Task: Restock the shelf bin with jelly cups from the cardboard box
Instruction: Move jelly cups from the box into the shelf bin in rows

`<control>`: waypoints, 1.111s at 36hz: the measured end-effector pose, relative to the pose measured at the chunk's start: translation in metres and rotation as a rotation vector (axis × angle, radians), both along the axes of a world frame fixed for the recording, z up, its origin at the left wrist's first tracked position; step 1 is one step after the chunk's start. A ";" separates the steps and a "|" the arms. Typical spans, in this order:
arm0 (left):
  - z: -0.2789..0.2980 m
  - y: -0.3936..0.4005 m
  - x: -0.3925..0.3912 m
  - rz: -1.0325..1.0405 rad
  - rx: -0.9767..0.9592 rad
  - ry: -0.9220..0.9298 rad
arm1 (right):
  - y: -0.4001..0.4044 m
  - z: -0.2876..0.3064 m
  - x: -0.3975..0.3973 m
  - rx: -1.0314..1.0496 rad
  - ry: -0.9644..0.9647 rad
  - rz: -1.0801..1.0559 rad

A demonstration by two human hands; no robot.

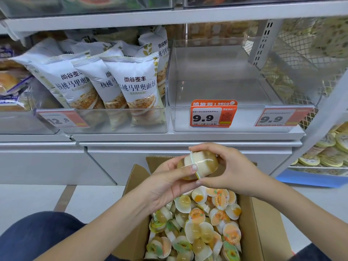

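Crouching before the white shelving unit, we have the clear acrylic shelf bin straight above and beyond our hands, and it shows no stock at all. Below our wrists the open cardboard box sits on the floor, packed with loose jelly cups, pale, orange and green-lidded.

Up and to the left of the left hand stands a neighbouring bin of bread bags, white packs printed 尚谷麦丰 and 核桃马里奥面包.

Our left hand and right hand meet over the box's far edge, both curled narrow around a small cluster of jelly cups held between them, thumb across the front, right fingertips capping the far side. It looks like two cups pressed lid to lid, though we cannot be sure of the count.

To do this step well, we judge it best to keep both hands cupped, lift straight up over the bin's front lip, and set the cups at the back corner first, so later handfuls do not spill forward.

Smallest: the orange price tag on the bin front, directly above the held cups, reads 9.9 with "RECO" on top; a second tag up and right also reads 9.9; a tag far left shows 12.8, partly blurred.
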State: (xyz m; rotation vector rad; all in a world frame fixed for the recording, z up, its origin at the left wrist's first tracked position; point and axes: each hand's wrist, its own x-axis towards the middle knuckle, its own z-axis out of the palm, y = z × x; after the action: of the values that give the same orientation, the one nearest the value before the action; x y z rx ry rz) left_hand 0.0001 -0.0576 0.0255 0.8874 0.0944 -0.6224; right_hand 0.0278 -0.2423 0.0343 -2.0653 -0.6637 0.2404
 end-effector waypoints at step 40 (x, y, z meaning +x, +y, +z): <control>0.006 0.052 0.119 0.185 1.523 -1.652 | 0.061 0.011 0.319 -0.247 -0.190 -0.275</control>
State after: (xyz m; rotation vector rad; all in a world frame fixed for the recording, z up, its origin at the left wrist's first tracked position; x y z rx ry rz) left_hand 0.1193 -0.0052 0.0317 2.5574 -0.9574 0.6940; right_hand 0.3464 -0.1814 0.0449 -2.4098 -0.4719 -0.0345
